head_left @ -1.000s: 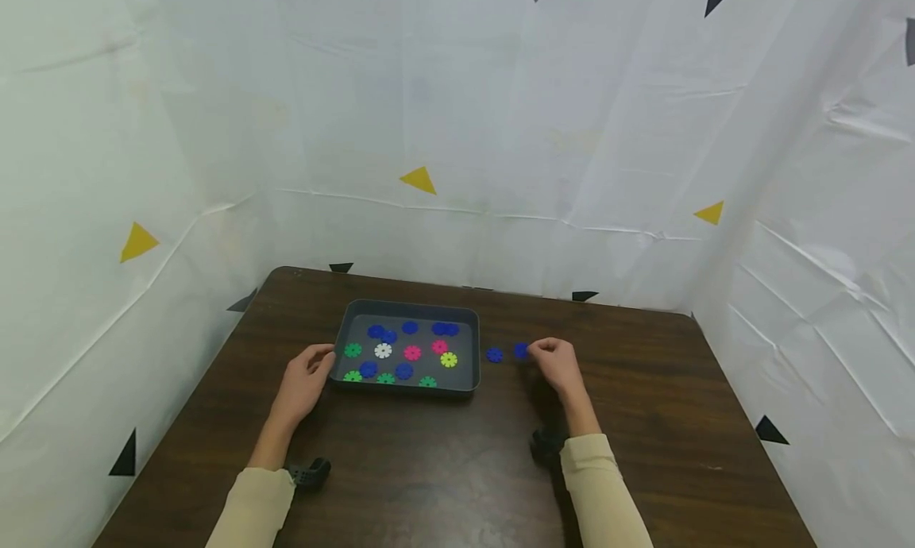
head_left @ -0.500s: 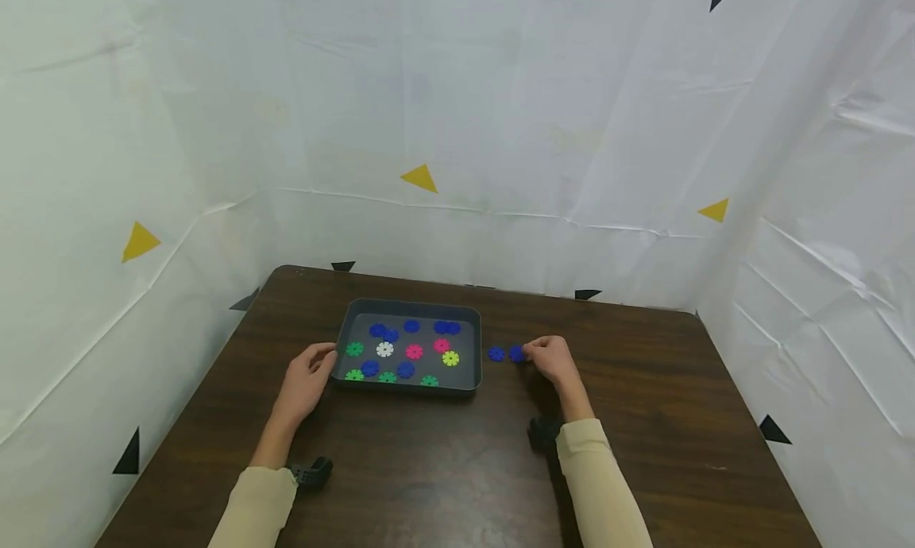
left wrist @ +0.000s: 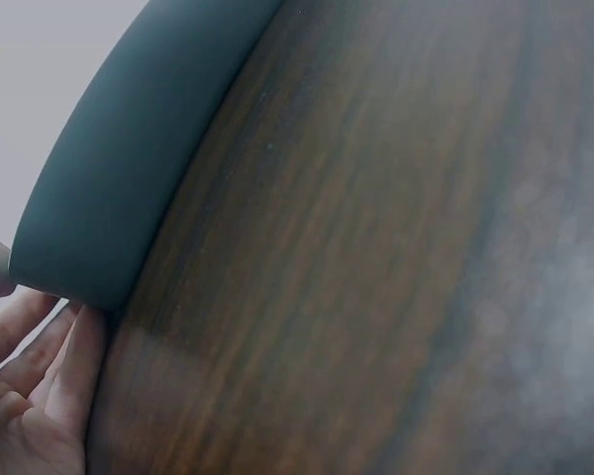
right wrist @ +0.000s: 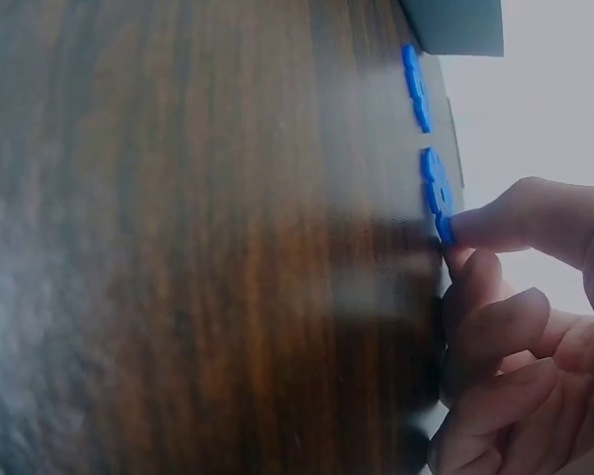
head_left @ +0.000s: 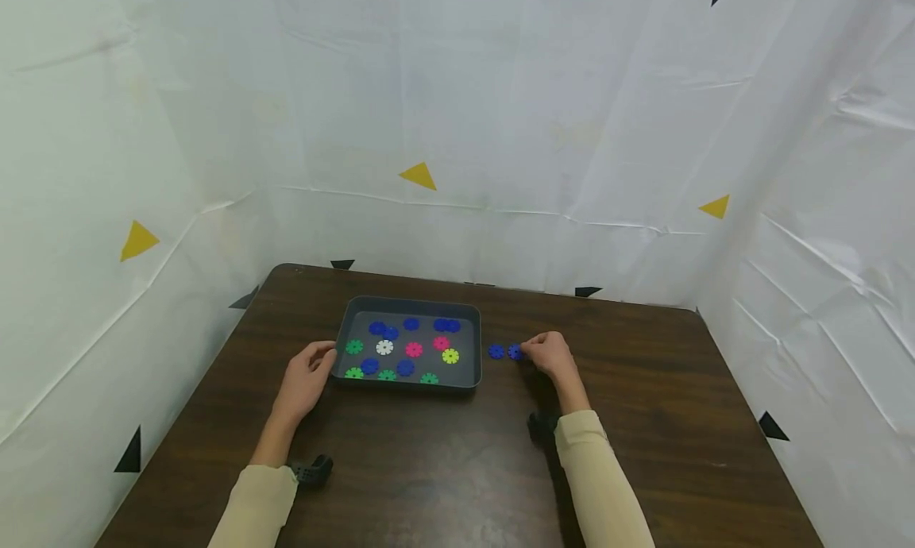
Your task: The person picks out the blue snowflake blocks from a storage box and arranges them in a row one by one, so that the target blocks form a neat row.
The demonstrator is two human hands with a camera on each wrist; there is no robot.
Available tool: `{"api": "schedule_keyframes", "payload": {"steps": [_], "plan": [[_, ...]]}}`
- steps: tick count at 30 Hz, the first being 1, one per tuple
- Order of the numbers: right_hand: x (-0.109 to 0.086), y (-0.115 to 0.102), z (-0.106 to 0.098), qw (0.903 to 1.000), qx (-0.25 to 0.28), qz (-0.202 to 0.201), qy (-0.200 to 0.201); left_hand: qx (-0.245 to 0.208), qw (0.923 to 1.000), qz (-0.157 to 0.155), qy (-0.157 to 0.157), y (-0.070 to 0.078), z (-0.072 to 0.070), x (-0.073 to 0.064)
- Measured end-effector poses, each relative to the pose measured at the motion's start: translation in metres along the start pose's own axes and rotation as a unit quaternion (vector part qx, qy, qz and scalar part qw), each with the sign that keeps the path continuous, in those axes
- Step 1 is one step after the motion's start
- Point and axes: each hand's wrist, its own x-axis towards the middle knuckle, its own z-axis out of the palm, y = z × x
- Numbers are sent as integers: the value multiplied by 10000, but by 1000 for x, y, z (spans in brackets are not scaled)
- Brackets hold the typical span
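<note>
My left hand [head_left: 303, 383] holds the left end of a dark grey tray [head_left: 400, 387]; the left wrist view has the thumb near the rim and fingers against the outer wall [left wrist: 109, 198]. Right of the tray, my right hand [head_left: 553, 359] pinches the edge of a blue notched plastic disc [head_left: 514, 352]. In the right wrist view, thumb and forefinger meet at the near end of this disc [right wrist: 436, 188], which lies flat on the table. A second blue disc [head_left: 496, 352] lies just left of it, a small gap apart, close to the tray.
Inside the tray lie several notched discs: blue ones [head_left: 405, 368], green ones [head_left: 353, 347], pink ones [head_left: 414, 349], a white one [head_left: 384, 347] and a yellow one [head_left: 450, 356]. The brown wooden table [head_left: 429, 468] meets white sheeting [head_left: 472, 135] at the back and sides.
My right hand has slid slightly left with its blue disc, narrowing the gap to the other blue disc. The left hand has stayed at the tray.
</note>
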Motion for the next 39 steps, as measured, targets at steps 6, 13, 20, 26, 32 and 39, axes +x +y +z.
{"api": "schedule_keyframes", "payload": {"steps": [6,13,20,26,32,39], "plan": [[-1,-2,1,9999,-37,93,-20,-31,10000,33,-16,-2,-3,2],[-3,-4,-1,9998,-107,154,98,-67,9999,21,-95,-1,-2,4],[-10,-2,1,9993,266,172,198,-109,9999,34,-116,-3,-2,3],[-15,-5,7,9970,620,-101,445,-69,9999,-29,-118,-3,-3,2],[-21,-23,15,9937,896,-527,412,-90,9999,-68,-113,-1,-4,2],[-31,-50,33,9805,729,-1813,-200,-59,9998,-155,-132,2,-3,1]]}}
